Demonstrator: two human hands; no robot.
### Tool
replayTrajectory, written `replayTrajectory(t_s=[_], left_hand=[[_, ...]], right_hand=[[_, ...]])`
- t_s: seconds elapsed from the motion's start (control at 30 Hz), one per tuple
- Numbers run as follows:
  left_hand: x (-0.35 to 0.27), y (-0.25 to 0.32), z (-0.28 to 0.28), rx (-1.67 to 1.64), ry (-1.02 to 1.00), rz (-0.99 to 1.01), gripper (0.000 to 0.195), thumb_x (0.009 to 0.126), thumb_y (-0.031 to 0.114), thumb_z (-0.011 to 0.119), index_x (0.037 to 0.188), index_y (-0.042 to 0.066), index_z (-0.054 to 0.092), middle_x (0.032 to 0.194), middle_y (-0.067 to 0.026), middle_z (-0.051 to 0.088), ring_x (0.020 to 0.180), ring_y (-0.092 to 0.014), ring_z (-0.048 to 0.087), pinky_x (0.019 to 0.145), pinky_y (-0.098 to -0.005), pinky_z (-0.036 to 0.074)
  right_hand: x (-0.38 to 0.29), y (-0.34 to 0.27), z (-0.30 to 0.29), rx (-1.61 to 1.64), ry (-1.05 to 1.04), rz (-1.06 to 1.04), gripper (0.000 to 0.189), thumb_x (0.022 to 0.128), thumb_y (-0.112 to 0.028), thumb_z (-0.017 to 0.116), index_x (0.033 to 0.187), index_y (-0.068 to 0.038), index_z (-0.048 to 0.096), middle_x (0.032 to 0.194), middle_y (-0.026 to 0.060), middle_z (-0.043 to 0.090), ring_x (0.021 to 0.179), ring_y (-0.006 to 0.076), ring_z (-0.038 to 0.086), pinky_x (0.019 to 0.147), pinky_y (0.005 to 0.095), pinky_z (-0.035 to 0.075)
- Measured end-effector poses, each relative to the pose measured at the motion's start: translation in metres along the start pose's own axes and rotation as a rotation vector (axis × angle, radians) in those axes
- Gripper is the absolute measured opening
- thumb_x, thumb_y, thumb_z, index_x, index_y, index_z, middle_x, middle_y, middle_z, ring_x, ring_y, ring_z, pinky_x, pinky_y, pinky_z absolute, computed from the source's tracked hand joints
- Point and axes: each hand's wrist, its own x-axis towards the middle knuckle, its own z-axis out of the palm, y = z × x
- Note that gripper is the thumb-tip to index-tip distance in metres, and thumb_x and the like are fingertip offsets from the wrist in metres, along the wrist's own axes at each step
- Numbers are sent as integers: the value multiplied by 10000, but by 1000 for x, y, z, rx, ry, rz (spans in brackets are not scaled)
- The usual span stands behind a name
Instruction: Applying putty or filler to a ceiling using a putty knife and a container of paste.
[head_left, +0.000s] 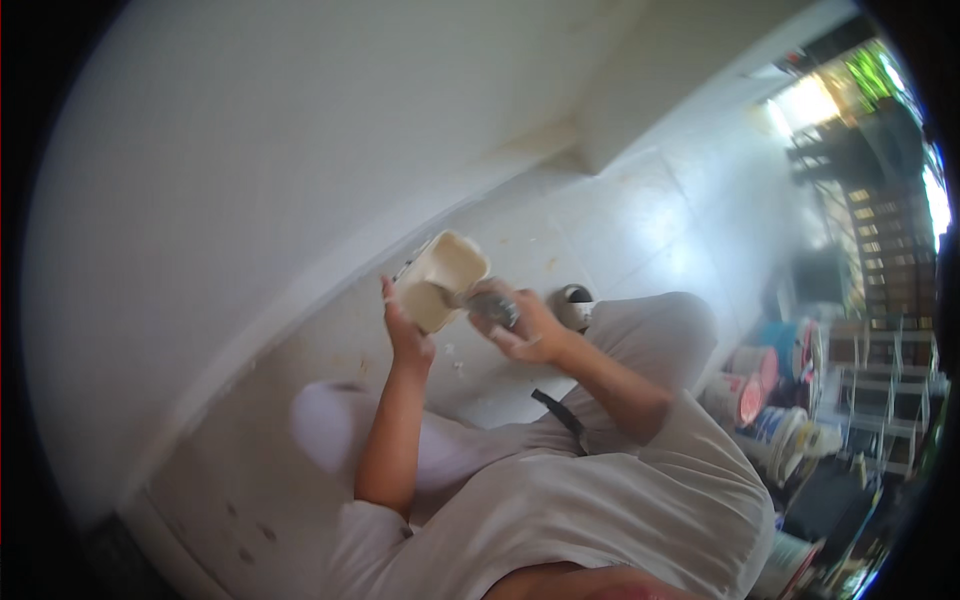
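My left hand (407, 330) holds a cream-coloured open tray (463, 255) from its near left side, tilted so that its hollow faces me. In my right hand (529, 334) is a hand tool (493, 307) with a thick dark grey body; blur hides its exact kind. Its narrower end reaches over the near part of the tray, and I cannot tell whether it touches the inside. Whitish smears mark the fingers of both hands. Both hands are above the floor, between my bent knees.
A pale wall (300, 150) runs close along my left, meeting the tiled floor (525, 232), which has whitish specks. A shoe (574, 306) shows beside my right knee. Several paint buckets (780, 442) stand at the right, near a metal rack or ladder (885, 382).
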Motion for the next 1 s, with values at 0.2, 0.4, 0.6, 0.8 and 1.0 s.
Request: replayTrajectory(t_s=[0.2, 0.4, 0.6, 0.8, 1.0], left_hand=[[6, 10, -8, 81, -86, -84, 644, 1014, 559, 334, 1332, 17, 473, 1273, -101, 568, 1196, -231, 553, 1008, -384, 444], [14, 12, -21, 152, -111, -142, 625, 1010, 555, 353, 1340, 34, 458, 1287, -106, 554, 1191, -245, 555, 994, -402, 459], [19, 8, -21, 172, -116, -138, 618, 1004, 551, 368, 1336, 37, 463, 1270, -114, 567, 1183, -246, 564, 990, -394, 461], [27, 4, -38, 173, -82, -197, 640, 984, 568, 405, 1355, 48, 450, 1284, -116, 564, 1189, -259, 561, 998, -405, 452], [31, -1, -41, 161, -68, -179, 635, 985, 557, 410, 1368, 51, 435, 1313, -117, 546, 1208, -263, 548, 1017, -404, 434]], right_hand=[[-4, 5, 27, 37, 281, -23, 271, 914, -182, 658, 1121, -40, 557, 758, 113, 652, 629, 197, 620, 611, 319, 488], [1, 11, 31, -27, 397, 72, 246, 901, -195, 689, 1047, -9, 619, 729, 101, 642, 607, 151, 566, 596, 300, 474], [4, 13, 32, -43, 395, 5, 282, 889, -212, 707, 1061, -9, 614, 725, 98, 648, 607, 155, 571, 590, 294, 473], [5, 34, 35, -101, 363, 32, 298, 892, -276, 689, 1052, -37, 609, 688, 110, 641, 553, 225, 583, 564, 328, 480], [2, 34, 38, -96, 383, 9, 309, 891, -294, 689, 1037, -32, 614, 702, 116, 640, 563, 227, 584, 570, 333, 479]])
